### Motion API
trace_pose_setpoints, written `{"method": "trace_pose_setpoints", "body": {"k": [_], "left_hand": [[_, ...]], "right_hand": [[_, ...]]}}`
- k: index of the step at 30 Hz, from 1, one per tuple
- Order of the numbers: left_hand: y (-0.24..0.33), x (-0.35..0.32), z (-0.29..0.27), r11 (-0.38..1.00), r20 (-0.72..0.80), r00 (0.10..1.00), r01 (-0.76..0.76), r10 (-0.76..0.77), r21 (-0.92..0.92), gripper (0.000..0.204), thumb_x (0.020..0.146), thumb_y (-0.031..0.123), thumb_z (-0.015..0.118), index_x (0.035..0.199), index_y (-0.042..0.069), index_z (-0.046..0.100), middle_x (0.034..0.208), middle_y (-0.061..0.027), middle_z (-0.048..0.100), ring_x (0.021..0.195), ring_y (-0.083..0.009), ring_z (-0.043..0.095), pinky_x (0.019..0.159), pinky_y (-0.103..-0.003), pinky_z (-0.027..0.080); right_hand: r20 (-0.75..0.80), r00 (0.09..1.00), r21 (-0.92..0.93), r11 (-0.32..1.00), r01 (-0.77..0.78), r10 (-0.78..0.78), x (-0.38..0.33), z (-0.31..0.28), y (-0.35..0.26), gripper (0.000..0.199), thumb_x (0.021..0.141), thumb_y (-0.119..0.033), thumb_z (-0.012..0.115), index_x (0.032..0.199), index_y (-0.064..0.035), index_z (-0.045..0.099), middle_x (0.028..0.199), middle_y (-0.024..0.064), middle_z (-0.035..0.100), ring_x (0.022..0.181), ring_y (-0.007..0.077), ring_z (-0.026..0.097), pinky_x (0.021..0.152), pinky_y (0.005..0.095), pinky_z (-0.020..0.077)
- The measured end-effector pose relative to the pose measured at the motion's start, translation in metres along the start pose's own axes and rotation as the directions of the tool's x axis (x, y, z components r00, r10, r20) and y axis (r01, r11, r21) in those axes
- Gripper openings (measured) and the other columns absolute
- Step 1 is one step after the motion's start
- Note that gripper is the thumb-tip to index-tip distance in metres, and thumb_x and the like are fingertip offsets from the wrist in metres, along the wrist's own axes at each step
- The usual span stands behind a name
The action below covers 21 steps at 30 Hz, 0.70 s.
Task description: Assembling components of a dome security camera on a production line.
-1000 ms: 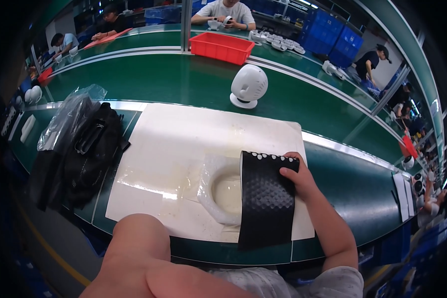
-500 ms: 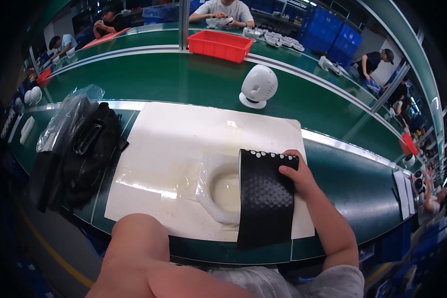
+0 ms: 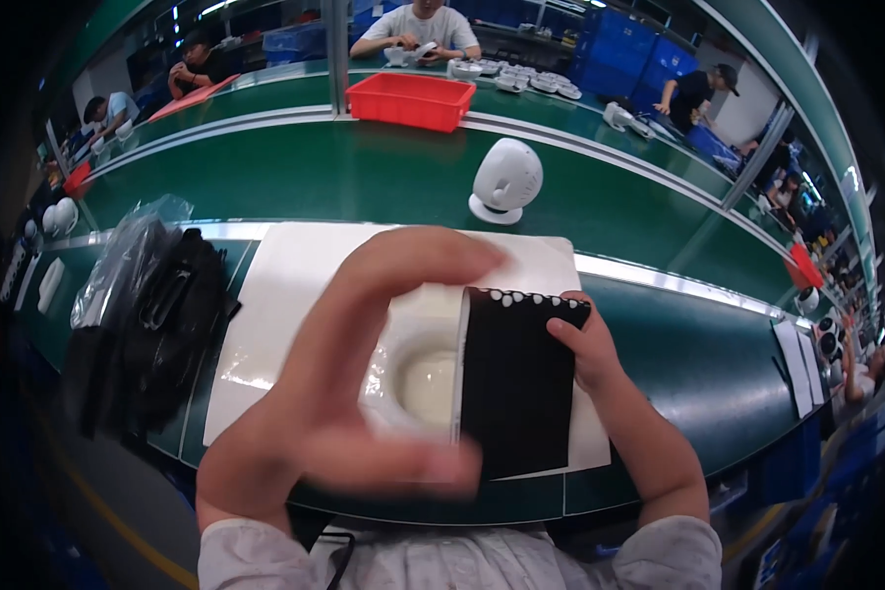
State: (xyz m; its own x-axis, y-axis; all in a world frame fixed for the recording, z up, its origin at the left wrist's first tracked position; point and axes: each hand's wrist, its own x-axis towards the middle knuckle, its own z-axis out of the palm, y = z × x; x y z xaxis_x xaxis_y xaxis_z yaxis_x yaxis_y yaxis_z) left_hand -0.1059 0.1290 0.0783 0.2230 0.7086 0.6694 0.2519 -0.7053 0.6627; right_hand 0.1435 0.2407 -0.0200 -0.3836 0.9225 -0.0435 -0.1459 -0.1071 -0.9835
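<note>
My right hand (image 3: 594,352) grips a flat black sheet (image 3: 516,383) by its upper right corner, thumb on top. A row of white round spots runs along the sheet's upper edge. My left hand (image 3: 354,364) is raised close to the camera, blurred, with thumb and fingers spread wide in a C shape. Its fingertips come near the sheet's left edge, and nothing shows between them. Behind it, a whitish translucent ring (image 3: 388,379), like a tape roll, lies flat on a white board (image 3: 295,261). The sheet covers the ring's right side.
A white rounded device on a round base (image 3: 507,182) stands beyond the board. Farther off is a red bin (image 3: 410,101). On the left lie a black bag (image 3: 182,315) and clear plastic wrapping (image 3: 128,256). Several people work across the green bench (image 3: 265,172).
My left hand has come up from the near left and opened toward the sheet. My right hand keeps its hold; the sheet's surface now looks plain black instead of shiny and dimpled.
</note>
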Motion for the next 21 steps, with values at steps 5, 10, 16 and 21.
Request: {"method": "trace_pose_setpoints", "body": {"k": [5, 10, 16, 21], "left_hand": [[-0.027, -0.035, 0.016, 0.887, 0.005, 0.923, 0.371, -0.385, -0.274, 0.101, 0.057, 0.020, 0.076, 0.132, 0.007, 0.010, 0.132, -0.0164, 0.021, 0.124, -0.0279, 0.019, 0.100, -0.039, 0.018], [-0.028, -0.054, 0.027, 0.516, -0.045, 0.621, 0.607, -0.782, -0.604, 0.046, 0.070, 0.006, 0.065, 0.109, -0.002, 0.044, 0.103, -0.0103, 0.053, 0.096, -0.0184, 0.050, 0.086, -0.031, 0.038], [-0.023, -0.069, 0.011, 0.488, -0.127, 0.560, 0.563, -0.819, -0.667, 0.036, 0.070, 0.004, 0.062, 0.103, -0.003, 0.048, 0.097, -0.0102, 0.056, 0.090, -0.0175, 0.053, 0.080, -0.029, 0.041], [-0.017, -0.079, 0.015, 0.472, -0.005, 0.630, 0.577, -0.777, -0.667, 0.037, 0.070, 0.004, 0.061, 0.105, 0.000, 0.049, 0.100, -0.0085, 0.055, 0.093, -0.0165, 0.052, 0.082, -0.031, 0.040]], "right_hand": [[0.133, 0.974, 0.074, 0.982, 0.175, -0.184, -0.020, 0.047, -0.019, 0.033, 0.074, -0.011, 0.063, 0.100, -0.0068, 0.043, 0.093, 0.0043, 0.048, 0.088, 0.0119, 0.045, 0.080, 0.0259, 0.0377], [0.291, 0.948, -0.203, 0.961, 0.189, -0.125, 0.004, 0.062, -0.045, 0.034, 0.080, -0.027, 0.057, 0.105, -0.0089, 0.044, 0.097, 0.0049, 0.050, 0.095, 0.0138, 0.046, 0.084, 0.0287, 0.0355], [0.265, 0.943, -0.639, 0.696, 0.328, -0.200, 0.125, 0.024, 0.005, 0.057, 0.083, -0.049, 0.038, 0.115, -0.0019, 0.040, 0.114, 0.0113, 0.047, 0.105, 0.0212, 0.045, 0.089, 0.0352, 0.0320], [-0.007, 0.889, -0.994, 0.102, 0.045, -0.458, 0.172, 0.003, 0.040, 0.041, 0.078, -0.032, 0.051, 0.111, -0.0078, 0.047, 0.112, 0.0125, 0.048, 0.107, 0.0261, 0.042, 0.088, 0.0394, 0.0327]]}}
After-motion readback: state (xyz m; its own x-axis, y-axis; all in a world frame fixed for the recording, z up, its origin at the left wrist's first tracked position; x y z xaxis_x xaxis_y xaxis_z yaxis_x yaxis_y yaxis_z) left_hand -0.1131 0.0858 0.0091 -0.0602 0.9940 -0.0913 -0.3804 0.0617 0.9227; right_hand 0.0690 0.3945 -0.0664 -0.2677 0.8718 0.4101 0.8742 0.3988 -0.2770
